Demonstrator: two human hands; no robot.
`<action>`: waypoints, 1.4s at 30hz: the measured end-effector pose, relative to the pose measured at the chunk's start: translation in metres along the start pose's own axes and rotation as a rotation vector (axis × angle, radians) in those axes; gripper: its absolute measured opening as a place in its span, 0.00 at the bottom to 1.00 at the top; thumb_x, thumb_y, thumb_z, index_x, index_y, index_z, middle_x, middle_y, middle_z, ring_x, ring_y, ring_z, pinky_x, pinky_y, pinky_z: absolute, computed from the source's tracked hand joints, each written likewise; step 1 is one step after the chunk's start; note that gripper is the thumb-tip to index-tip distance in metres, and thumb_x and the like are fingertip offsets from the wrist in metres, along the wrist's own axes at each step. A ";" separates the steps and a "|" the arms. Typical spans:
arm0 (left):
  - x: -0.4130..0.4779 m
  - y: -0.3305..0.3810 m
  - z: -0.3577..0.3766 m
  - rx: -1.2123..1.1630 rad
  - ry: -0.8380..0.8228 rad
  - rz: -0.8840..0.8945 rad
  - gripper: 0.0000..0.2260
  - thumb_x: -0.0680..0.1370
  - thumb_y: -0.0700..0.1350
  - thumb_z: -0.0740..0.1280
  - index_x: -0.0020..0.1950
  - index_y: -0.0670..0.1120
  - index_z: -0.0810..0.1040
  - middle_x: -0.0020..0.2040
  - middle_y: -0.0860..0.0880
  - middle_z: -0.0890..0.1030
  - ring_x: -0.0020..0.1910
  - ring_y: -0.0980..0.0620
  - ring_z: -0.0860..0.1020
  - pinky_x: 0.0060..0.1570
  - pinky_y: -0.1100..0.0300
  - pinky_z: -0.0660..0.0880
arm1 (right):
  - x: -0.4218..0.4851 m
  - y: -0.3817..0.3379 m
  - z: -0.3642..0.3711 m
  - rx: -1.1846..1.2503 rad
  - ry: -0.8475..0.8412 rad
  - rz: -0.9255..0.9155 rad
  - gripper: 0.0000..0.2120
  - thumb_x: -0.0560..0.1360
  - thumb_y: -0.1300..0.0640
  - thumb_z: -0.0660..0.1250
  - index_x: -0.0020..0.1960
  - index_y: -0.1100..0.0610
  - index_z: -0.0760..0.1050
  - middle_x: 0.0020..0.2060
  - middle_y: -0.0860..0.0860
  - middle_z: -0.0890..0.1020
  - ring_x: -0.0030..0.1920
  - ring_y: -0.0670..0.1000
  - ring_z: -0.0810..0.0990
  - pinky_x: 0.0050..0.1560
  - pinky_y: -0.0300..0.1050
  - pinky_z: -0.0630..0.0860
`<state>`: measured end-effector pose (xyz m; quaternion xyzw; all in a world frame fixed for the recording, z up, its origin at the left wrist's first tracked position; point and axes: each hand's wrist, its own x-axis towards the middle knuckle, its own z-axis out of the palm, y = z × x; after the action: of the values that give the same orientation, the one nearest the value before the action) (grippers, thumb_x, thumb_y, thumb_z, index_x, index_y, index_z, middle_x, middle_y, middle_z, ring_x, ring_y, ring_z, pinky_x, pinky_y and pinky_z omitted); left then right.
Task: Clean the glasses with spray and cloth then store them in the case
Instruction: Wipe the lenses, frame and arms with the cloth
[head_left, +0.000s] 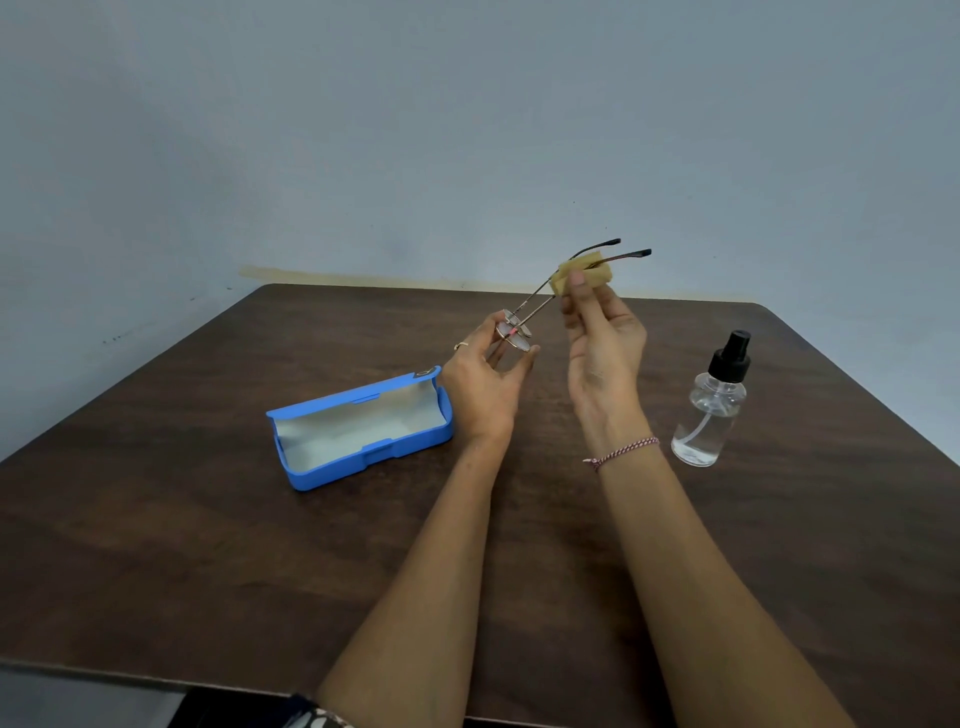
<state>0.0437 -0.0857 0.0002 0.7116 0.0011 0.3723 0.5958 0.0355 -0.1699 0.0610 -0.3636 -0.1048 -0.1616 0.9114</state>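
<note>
The glasses (519, 332) are pinched at the lens end by the left hand (485, 387) above the worktop (208, 545), while a tan cloth (582, 278) (folded over the temples) is gripped by the right hand (605, 358). An open blue case (358, 431) lies left, the spray bottle (714, 405) stands right.

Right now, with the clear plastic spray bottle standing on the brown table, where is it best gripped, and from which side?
I would grip the clear plastic spray bottle round its wide cylindrical body, below the black pump cap, coming level from its left side. It stands upright with bare brown table there, and the right hand is nearest, though its fingers pinch the tan cloth.
</note>
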 end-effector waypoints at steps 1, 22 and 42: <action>0.000 0.000 0.000 0.001 -0.006 0.007 0.23 0.67 0.37 0.77 0.61 0.47 0.79 0.53 0.55 0.80 0.46 0.70 0.77 0.50 0.76 0.72 | 0.002 -0.002 -0.001 0.020 0.015 -0.015 0.06 0.75 0.68 0.65 0.43 0.61 0.78 0.34 0.48 0.84 0.38 0.43 0.81 0.42 0.34 0.75; 0.001 0.010 -0.005 0.113 0.027 0.030 0.22 0.68 0.39 0.76 0.62 0.45 0.78 0.56 0.48 0.82 0.51 0.62 0.76 0.48 0.82 0.67 | 0.001 0.017 -0.013 -0.503 -0.229 0.008 0.07 0.68 0.67 0.73 0.45 0.60 0.81 0.37 0.48 0.85 0.42 0.46 0.83 0.45 0.37 0.78; 0.002 0.005 0.000 -0.083 0.034 -0.183 0.26 0.65 0.40 0.79 0.61 0.42 0.78 0.53 0.44 0.83 0.50 0.58 0.80 0.50 0.72 0.75 | -0.021 -0.025 -0.060 -1.034 -0.194 0.242 0.20 0.64 0.60 0.78 0.52 0.58 0.75 0.30 0.50 0.83 0.30 0.44 0.79 0.34 0.35 0.78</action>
<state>0.0428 -0.0865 0.0059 0.6768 0.0608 0.3283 0.6561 0.0108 -0.2242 0.0272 -0.7874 -0.0528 -0.0518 0.6119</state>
